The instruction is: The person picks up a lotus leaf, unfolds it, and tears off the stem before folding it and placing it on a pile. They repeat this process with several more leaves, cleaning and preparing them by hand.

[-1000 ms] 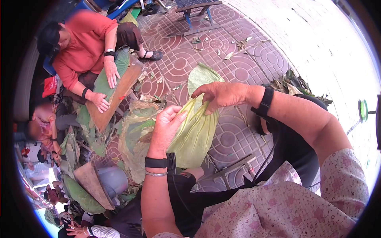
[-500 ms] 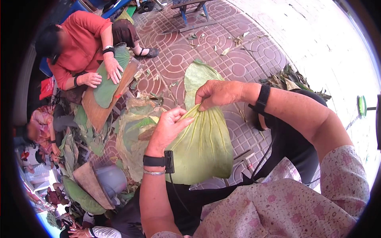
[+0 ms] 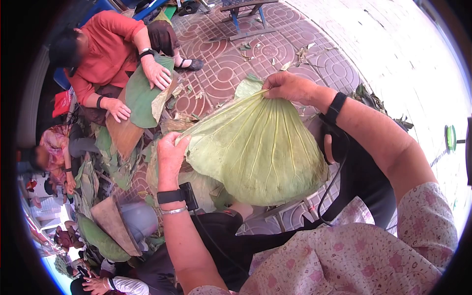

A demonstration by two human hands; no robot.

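A large pale-green lotus leaf (image 3: 265,152) hangs spread between my two hands, its veins fanning down from the gathered top. My right hand (image 3: 292,89) pinches it at the upper point where the veins meet. On the left, my left hand (image 3: 172,153) is closed on the leaf's outer edge, between thumb and fingers. A smaller part of leaf (image 3: 248,87) shows behind the pinched point. Below and behind the leaf lie more pale leaves (image 3: 196,184), partly hidden by it.
Across from me, a person in a red top (image 3: 110,49) presses a green leaf (image 3: 142,98) on a brown board (image 3: 123,135). A translucent bucket (image 3: 139,219) stands at lower left by another board (image 3: 109,221). Dry leaves (image 3: 371,101) lie at right. A small stool (image 3: 248,14) stands on the tiles.
My left hand has moved left and down to the leaf's edge, opening the gathered leaf into a wide fan. My right hand has risen up and to the right, still pinching it.
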